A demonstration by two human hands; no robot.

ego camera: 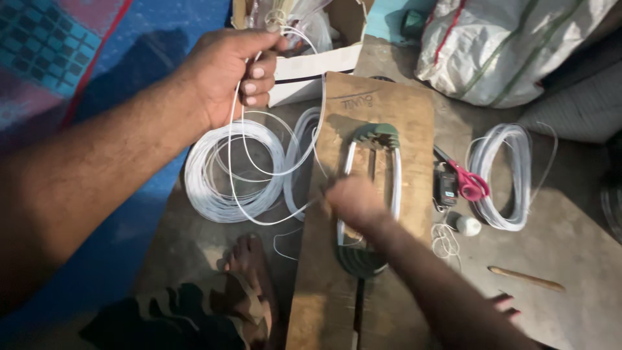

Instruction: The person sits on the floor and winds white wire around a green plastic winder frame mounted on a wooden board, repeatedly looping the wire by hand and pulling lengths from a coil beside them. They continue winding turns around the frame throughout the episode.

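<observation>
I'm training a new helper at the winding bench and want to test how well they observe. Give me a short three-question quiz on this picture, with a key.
1. True or false: the left hand grips a loop of thin white wire.
2. On what does the winding frame lie?
A. a wooden board
B. the blue mat
C. the white sack
3. Fill in: the scissors right of the board have ____ handles.

Key:
1. True; the wire runs up into the closed fist.
2. A; the wooden board carries the frame, where the blurred right hand works.
3. Pink.
</observation>
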